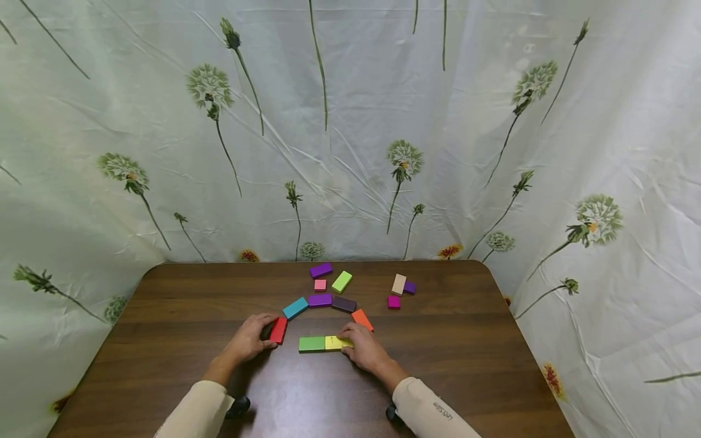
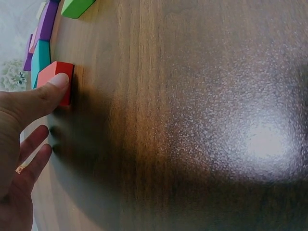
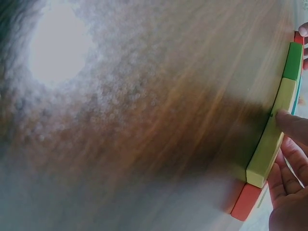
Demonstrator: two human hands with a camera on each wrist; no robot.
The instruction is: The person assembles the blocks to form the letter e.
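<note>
My left hand (image 1: 249, 337) grips a red block (image 1: 278, 330) by its ends. In the left wrist view the thumb presses the red block's near end, while the index finger is hidden. My right hand (image 1: 364, 348) holds the right part of a yellow block (image 1: 335, 343), whose left end meets a green block (image 1: 311, 345). Beyond the hands runs an arc of blocks: teal (image 1: 296, 308), purple (image 1: 320, 300), dark brownish-purple (image 1: 344, 305) and orange (image 1: 362, 319). The red block stands at the teal block's lower left.
Behind the arc lie another purple block (image 1: 320, 270), a small pink block (image 1: 320, 285) and a lime block (image 1: 342, 281). To the right sit a beige block (image 1: 399, 284), a small dark purple block (image 1: 409, 287) and a magenta block (image 1: 394, 302). A flowered curtain (image 1: 350, 152) hangs behind the wooden table (image 1: 465, 365).
</note>
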